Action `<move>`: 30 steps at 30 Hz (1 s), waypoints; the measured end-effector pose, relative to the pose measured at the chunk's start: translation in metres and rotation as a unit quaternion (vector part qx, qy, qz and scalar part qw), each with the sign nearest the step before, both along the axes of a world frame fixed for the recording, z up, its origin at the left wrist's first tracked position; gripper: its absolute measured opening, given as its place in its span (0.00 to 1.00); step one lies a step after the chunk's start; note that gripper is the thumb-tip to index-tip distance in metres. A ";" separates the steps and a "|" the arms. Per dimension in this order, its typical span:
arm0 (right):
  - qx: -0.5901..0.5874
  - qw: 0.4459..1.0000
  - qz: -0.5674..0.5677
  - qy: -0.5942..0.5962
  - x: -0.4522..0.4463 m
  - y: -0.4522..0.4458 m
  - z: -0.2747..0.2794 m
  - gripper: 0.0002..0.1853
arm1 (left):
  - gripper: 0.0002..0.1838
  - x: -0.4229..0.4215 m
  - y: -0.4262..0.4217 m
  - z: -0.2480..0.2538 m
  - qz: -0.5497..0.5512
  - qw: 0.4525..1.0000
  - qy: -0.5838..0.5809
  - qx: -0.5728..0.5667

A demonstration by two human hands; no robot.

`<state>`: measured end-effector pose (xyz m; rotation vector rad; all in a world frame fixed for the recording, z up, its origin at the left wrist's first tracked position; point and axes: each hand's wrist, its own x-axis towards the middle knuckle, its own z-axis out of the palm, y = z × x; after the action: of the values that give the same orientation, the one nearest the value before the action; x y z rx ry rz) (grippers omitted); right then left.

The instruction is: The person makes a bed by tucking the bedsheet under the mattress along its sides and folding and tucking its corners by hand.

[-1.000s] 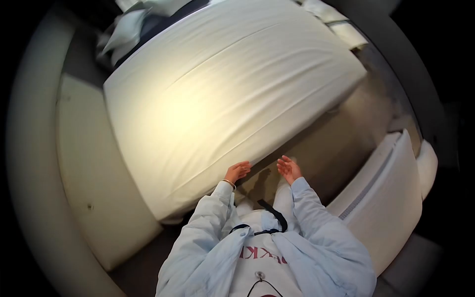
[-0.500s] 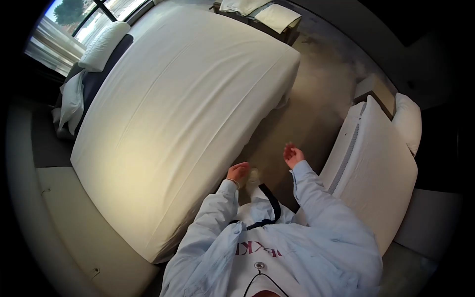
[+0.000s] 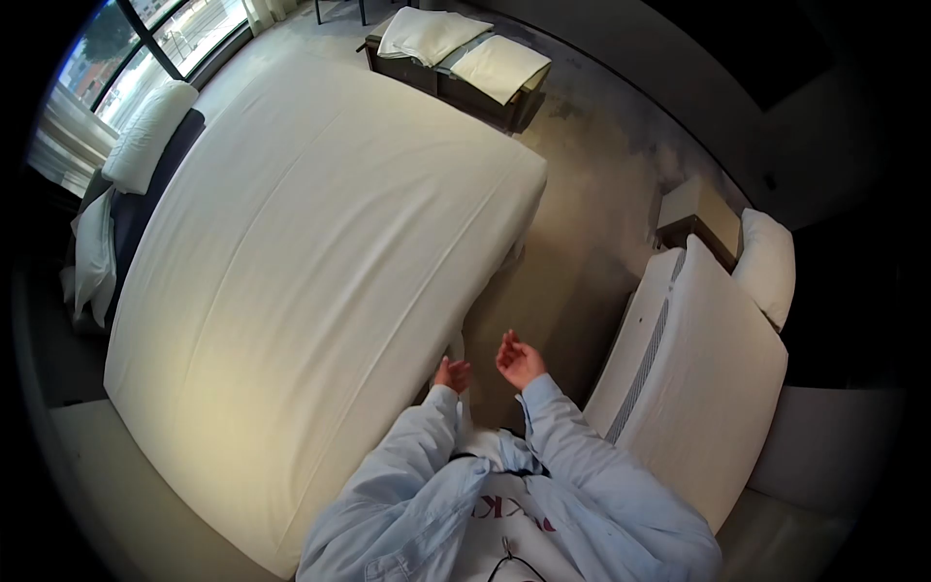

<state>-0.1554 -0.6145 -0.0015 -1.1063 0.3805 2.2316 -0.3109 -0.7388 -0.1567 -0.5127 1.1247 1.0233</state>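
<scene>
My left hand (image 3: pixel 452 374) is beside the near edge of a large bed covered with a white fitted sheet (image 3: pixel 320 262). Its fingers are loosely spread and I see nothing in them; whether it touches the sheet's edge I cannot tell. Held over the floor, my right hand (image 3: pixel 521 360) has its palm partly turned up and its fingers apart, with nothing in it. Long shallow creases run along the sheet, which hangs over the bed's side.
On the right stands a smaller bed or mattress (image 3: pixel 713 378) with a white pillow (image 3: pixel 766 267) and a box-like cabinet (image 3: pixel 700 215). Folded white linens (image 3: pixel 499 66) lie on a bench (image 3: pixel 441 87). Pillows (image 3: pixel 150 136) rest at the far left. A floor strip (image 3: pixel 562 291) runs between the beds.
The view has shifted, showing more of the bench and window. My hands have come closer together, and the right palm is turned further up. The sheet looks the same.
</scene>
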 end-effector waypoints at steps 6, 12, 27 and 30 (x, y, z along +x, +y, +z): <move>-0.028 0.978 0.018 -0.204 0.027 0.096 -0.025 0.16 | 0.39 -0.015 0.081 0.020 0.142 0.987 -0.071 -0.002; -0.026 0.976 0.040 -0.215 -0.015 0.180 -0.068 0.14 | 0.35 -0.026 0.112 0.026 0.192 0.970 -0.106 -0.102; 0.119 0.927 0.296 -0.199 -0.071 0.428 -0.108 0.32 | 0.26 0.026 0.305 0.036 0.294 0.950 -0.060 -0.081; 0.121 0.925 0.307 -0.188 -0.061 0.468 -0.107 0.34 | 0.27 0.030 0.361 0.021 0.493 0.855 -0.159 -0.011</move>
<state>-0.2169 -0.1462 -0.1082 -1.6307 -0.4575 2.3999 -0.2808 -0.3776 -0.1354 -1.3024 0.5250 1.7163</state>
